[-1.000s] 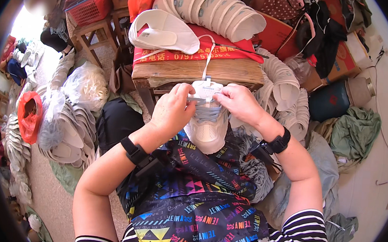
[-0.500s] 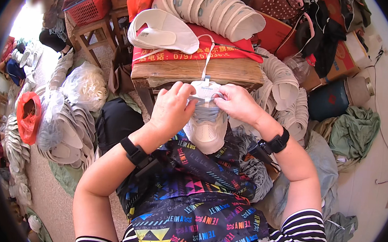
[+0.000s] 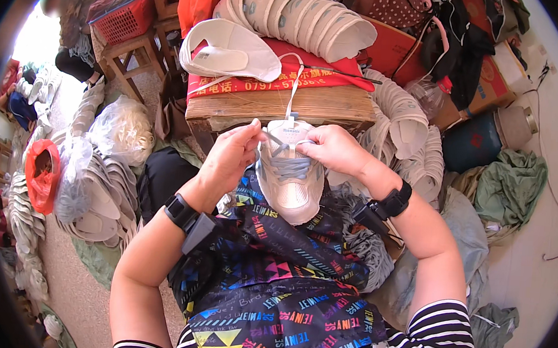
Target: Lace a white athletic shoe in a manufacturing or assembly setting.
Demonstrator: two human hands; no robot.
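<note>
A white shoe upper (image 3: 289, 191) rests toe toward me over my apron, its tongue against the front of a wooden bench. Grey shoelace (image 3: 290, 166) crosses its front in several rows. My left hand (image 3: 234, 155) is closed at the upper's left edge, pinching one lace end between thumb and fingers. On the other side, my right hand (image 3: 332, 148) pinches the lace near the tongue. A white strap (image 3: 294, 91) runs from the tongue up over the bench edge.
The wooden bench (image 3: 277, 109) carries a red cloth (image 3: 338, 74), a loose white upper (image 3: 229, 51) and a nested row of uppers (image 3: 296, 17). More stacked uppers (image 3: 406, 118) stand to its right. Left are plastic bags (image 3: 124, 127) and a red bag (image 3: 41, 177). Grey laces (image 3: 367, 251) hang by my right.
My left hand has drawn left and slightly down, away from the tongue, with the lace. My right hand has shifted slightly left. More lace rows show on the upper.
</note>
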